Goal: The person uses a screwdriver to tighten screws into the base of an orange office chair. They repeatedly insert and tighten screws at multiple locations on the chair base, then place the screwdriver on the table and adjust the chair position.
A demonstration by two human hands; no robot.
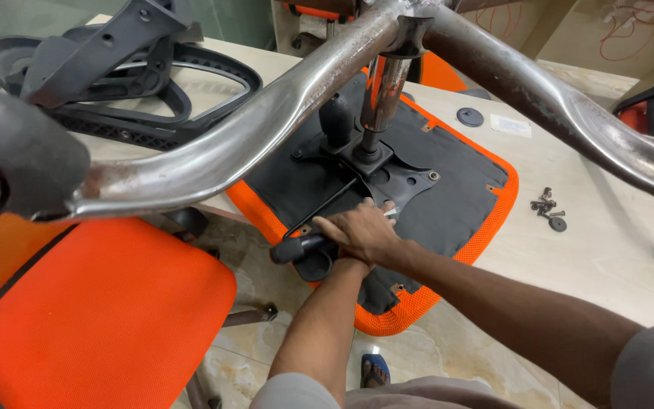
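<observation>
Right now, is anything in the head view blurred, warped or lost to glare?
Head view: the chrome chair base looms near, wide-angle bowed and soft, with dull glare streaks; the right hand on the seat's underside is sharp; the loose bolts are small but clear.

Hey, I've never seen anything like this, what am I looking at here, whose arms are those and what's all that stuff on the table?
This is one picture from a camera worn on a person's head, looking down at their own two bare arms. An orange office chair seat lies upside down on a pale table, its black mechanism plate facing up. The right hand rests on that plate near a black lever handle; the left hand is hidden beneath it. The shiny metal chair base stands up from the seat, close to the camera. Loose screws lie to the right, black plastic armrest parts at the back left, and another orange chair stands below left.
</observation>
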